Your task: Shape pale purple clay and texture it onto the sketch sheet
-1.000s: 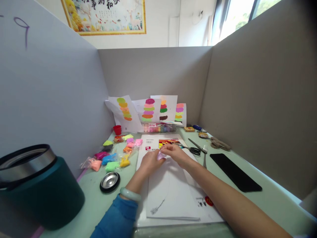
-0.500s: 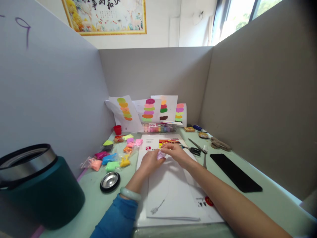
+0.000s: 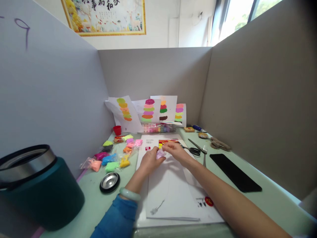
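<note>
pinching with left hand (image 3: 149, 159) and right hand (image 3: 176, 151) together on a small pale-pink clay packet (image 3: 160, 153), holding it just above the white paper sheet (image 3: 170, 191). sitting at far left: teal flask (image 3: 37, 188), then metal lid (image 3: 110, 182), colored clay packets (image 3: 112, 155) (loosely heaped); lying right of the hands: scissors (image 3: 194, 148), black phone (image 3: 235, 172).

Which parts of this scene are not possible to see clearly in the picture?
- Head view: the small pink packet is mostly covered by the left hand and right hand; its content is unclear.
- Print on the white sheet is too small to read.
- The dark green container is cut by the left edge.
- Items beside the scissors near the right wall are too small.
</note>
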Demonstrator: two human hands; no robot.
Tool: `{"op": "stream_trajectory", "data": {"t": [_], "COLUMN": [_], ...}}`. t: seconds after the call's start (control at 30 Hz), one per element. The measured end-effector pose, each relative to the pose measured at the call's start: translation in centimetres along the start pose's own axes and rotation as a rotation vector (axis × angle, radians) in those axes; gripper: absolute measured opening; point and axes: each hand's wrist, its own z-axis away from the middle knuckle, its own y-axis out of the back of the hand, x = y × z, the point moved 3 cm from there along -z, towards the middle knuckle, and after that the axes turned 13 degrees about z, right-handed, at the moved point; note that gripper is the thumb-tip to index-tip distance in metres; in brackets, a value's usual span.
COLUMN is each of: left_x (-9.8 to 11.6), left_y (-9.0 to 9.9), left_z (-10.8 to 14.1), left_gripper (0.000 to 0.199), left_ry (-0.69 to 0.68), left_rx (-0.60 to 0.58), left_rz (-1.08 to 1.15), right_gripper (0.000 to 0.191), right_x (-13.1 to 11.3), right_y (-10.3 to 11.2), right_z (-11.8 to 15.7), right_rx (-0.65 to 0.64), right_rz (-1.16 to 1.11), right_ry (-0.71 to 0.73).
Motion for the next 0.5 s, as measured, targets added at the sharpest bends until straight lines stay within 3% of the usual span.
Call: {"op": "stream_trajectory", "data": {"t": [0.3, 0.5], "left_x": [0.5, 0.5], "left_y": [0.3, 0.3], "left_z": [0.2, 0.4], "left_gripper": [0.028, 0.028], "left_ry": [-0.017, -0.03], "left_rx": [-0.018, -0.013], "left_rz": [-0.038, -0.058], "right_gripper": [0.022, 0.023], "right_x": [-0.8, -1.3], "right_y": [-0.3, -0.5], "right_z": [0.7, 0.8], "right_rx": [-0.151, -0.147], "right_rz": [-0.081, -0.068], "right_ry": [-0.022, 0.023]}}
